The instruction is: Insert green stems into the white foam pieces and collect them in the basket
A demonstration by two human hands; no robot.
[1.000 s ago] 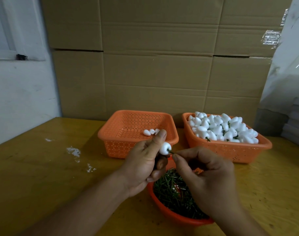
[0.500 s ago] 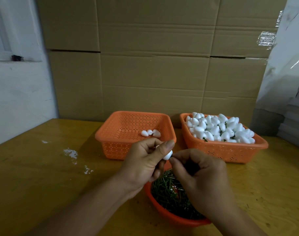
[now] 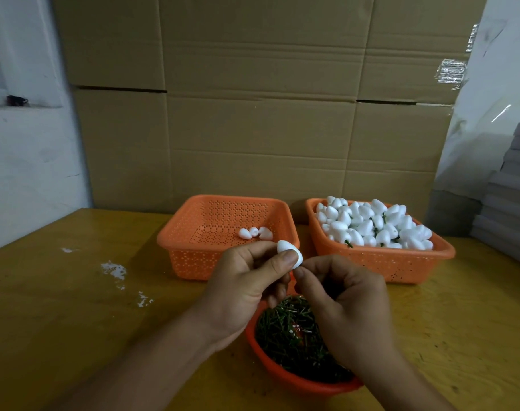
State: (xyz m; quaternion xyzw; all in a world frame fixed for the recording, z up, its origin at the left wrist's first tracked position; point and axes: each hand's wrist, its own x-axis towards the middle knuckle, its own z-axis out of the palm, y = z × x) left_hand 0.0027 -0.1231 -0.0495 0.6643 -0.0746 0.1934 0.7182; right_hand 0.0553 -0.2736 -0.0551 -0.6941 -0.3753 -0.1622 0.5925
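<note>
Head cam view: white foam piece (image 3: 289, 253) is pinched in the left hand (image 3: 246, 287) fingers, held up over the bowl of green stems (image 3: 294, 342). Right hand (image 3: 346, 304) fingers are curled tight right at its tip; can't tell if a stem's in there. Two orange baskets behind on the desk (image 3: 75, 307): left basket (image 3: 193, 256) has three pieces, right basket (image 3: 401, 264) is heaped.

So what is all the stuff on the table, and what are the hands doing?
Left basket: one, orange, far middle, holds three white foam pieces.
Right basket: one, orange, piled with white foam, green stems showing.
Bowl: one, orange-red, near, full of green stems.
Table: one, yellow wood, white flecks.
Cardboard boxes: stacked, brown, behind.
Left hand: pinches one white foam piece.
Right hand: fingertips pinched at the foam's end.
</note>
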